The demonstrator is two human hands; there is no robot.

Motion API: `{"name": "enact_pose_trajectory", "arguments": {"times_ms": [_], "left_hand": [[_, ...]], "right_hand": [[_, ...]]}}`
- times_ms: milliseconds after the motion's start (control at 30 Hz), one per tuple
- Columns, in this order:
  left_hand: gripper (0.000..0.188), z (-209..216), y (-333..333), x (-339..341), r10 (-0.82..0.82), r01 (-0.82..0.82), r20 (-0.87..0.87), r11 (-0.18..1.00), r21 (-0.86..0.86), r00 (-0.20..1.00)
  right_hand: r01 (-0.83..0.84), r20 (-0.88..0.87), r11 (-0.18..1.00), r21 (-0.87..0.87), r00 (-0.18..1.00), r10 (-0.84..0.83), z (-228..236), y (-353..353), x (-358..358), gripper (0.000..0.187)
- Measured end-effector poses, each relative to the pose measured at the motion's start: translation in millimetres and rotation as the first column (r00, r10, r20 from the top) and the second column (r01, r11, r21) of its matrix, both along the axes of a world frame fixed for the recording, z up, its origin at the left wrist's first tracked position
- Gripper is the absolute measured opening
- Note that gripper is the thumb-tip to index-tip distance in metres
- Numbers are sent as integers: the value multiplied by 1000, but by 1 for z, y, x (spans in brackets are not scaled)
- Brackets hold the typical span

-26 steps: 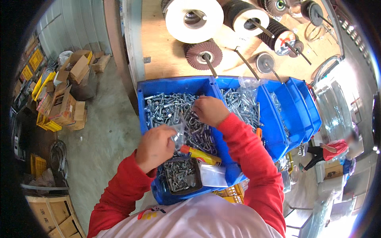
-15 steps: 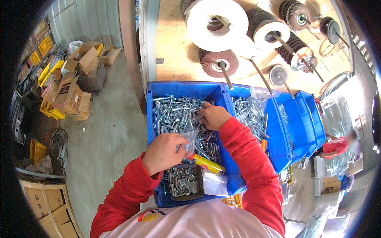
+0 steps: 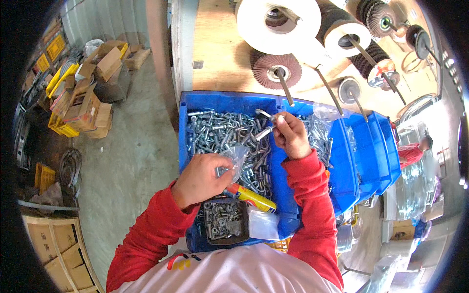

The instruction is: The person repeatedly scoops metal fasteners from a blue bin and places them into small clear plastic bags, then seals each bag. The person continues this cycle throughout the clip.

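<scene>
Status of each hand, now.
Left hand: closed, holding a clear plastic bag.
Right hand: closed, holding shiny metal hardware.

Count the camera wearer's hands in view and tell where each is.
2: the left hand holds a clear plastic bag over the largest blue bin; the right hand grips shiny metal hardware over that bin's right wall. Neither is hidden.

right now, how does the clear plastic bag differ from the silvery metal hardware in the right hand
The clear plastic bag is see-through and crumpled; the silvery metal hardware is opaque and shiny. The bag, in the left hand, is nearer the body than the hardware in the right hand. Both appear above the blue plastic bin.
</scene>
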State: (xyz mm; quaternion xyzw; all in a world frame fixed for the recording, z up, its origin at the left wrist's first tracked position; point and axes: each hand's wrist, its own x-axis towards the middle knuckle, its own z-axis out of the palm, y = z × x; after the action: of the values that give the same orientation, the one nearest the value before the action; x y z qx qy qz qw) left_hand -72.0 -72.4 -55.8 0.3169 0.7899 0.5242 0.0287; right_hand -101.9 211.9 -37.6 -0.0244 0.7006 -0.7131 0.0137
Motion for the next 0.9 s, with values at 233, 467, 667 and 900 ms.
{"name": "enact_pose_trajectory", "arguments": {"times_ms": [233,467,667,900], "left_hand": [[29,11,5,-9,-95,145,196,954,-261,976],[33,17,14,-3,-145,173,225,978,-113,964],[34,20,14,-4,-203,239,190,951,-195,961],[40,34,32,11,-170,152,-15,916,-372,985]], "right_hand": [[28,-53,992,124,998,-21,46,-39,72,25],[-60,-294,811,582,914,279,52,-63,87,8],[-54,-305,599,799,823,480,50,-49,86,16],[83,-153,155,984,842,518,59,-72,98,20]]}}
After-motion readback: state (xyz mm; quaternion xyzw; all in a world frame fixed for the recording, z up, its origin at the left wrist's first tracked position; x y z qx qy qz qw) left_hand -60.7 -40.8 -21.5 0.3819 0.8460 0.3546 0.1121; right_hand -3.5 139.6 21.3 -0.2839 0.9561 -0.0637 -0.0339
